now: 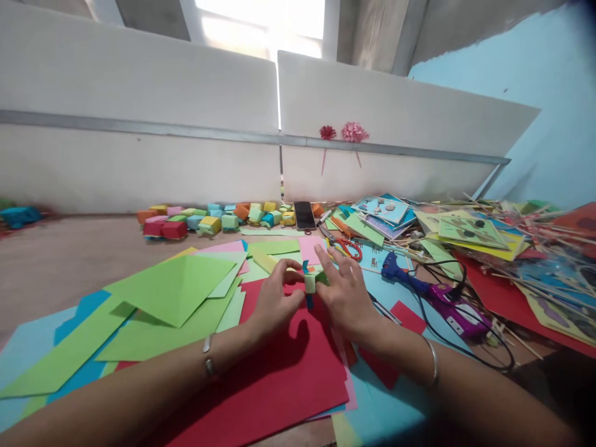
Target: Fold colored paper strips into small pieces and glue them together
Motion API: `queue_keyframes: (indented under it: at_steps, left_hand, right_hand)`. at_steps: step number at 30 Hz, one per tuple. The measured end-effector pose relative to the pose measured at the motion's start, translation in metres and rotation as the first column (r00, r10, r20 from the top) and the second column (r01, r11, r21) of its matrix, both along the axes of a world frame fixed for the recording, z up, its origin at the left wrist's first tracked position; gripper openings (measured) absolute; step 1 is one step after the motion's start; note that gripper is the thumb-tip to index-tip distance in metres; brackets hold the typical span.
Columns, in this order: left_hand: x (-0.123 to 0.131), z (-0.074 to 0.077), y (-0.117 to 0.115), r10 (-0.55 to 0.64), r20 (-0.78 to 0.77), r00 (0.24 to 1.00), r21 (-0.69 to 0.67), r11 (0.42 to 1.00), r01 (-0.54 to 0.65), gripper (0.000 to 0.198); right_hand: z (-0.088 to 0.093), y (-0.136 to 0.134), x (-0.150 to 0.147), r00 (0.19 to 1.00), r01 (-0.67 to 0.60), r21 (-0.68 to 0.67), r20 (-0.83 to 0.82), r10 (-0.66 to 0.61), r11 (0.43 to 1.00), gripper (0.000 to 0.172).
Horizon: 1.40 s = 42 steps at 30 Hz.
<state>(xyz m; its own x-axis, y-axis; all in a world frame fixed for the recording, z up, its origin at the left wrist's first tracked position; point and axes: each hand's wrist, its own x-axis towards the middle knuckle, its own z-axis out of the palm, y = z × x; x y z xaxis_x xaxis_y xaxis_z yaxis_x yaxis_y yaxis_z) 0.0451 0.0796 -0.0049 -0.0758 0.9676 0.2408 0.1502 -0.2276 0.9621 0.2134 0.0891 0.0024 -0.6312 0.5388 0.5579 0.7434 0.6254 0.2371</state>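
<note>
A small folded paper piece, pale green with blue and orange strips, is held above a red sheet. My left hand pinches its left side between thumb and forefinger. On its right side, my right hand grips it with thumb and fingertips, the other fingers reaching forward. A green bit of paper shows between the piece and my right hand. The fingertips partly cover the piece, so its exact folds are hard to make out.
Green sheets overlap at left. Small paper cubes and a phone lie along the white panel. Orange-handled scissors, a purple and blue glue gun with its black cable, and thin sticks are at right.
</note>
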Motion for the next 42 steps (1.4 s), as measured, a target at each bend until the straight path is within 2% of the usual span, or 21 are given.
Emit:
queue_keyframes:
  at_steps: [3,7,11,15,20,24,29,37,42]
  left_hand:
    - [-0.001,-0.003,0.005,0.054,0.016,0.998,0.117,0.992,-0.056,0.038]
    - [-0.001,-0.012,0.016,0.124,0.028,0.992,0.176,0.976,-0.127,0.041]
    - [-0.003,-0.018,0.024,0.201,0.001,0.980,0.196,0.961,-0.197,0.043]
    - [-0.007,-0.020,0.028,0.257,-0.065,0.964,0.226,0.945,-0.236,0.045]
    - [-0.007,-0.018,0.021,0.239,-0.172,0.956,0.245,0.950,-0.193,0.049]
    - [-0.006,-0.017,0.012,0.229,-0.251,0.940,0.250,0.954,-0.165,0.049]
    - [-0.006,-0.019,0.009,0.272,-0.330,0.904,0.289,0.941,-0.177,0.051]
    - [-0.001,-0.025,0.009,0.251,-0.392,0.885,0.339,0.934,-0.114,0.056]
    - [-0.003,-0.026,0.019,0.197,-0.398,0.896,0.337,0.940,-0.057,0.044]
  right_hand:
    - [0.007,0.008,-0.002,0.999,-0.040,0.143,-0.011,0.042,0.989,0.011]
    - [0.009,0.029,-0.009,0.997,-0.080,0.161,0.035,0.075,0.984,0.013]
    - [-0.007,0.042,-0.022,0.995,-0.099,0.289,0.001,0.103,0.952,0.011]
    - [-0.024,0.042,-0.029,0.988,-0.091,0.382,-0.084,0.132,0.920,0.011]
    - [-0.028,0.041,-0.022,0.974,-0.126,0.367,-0.133,0.186,0.921,0.013]
    - [-0.026,0.040,-0.017,0.965,-0.162,0.278,-0.154,0.210,0.947,0.017]
    - [-0.029,0.039,-0.017,0.960,-0.224,0.195,-0.123,0.251,0.955,0.020]
    - [-0.026,0.038,-0.017,0.972,-0.181,0.223,-0.107,0.208,0.958,0.020]
    - [-0.022,0.037,-0.017,0.968,-0.203,0.236,-0.098,0.231,0.950,0.022]
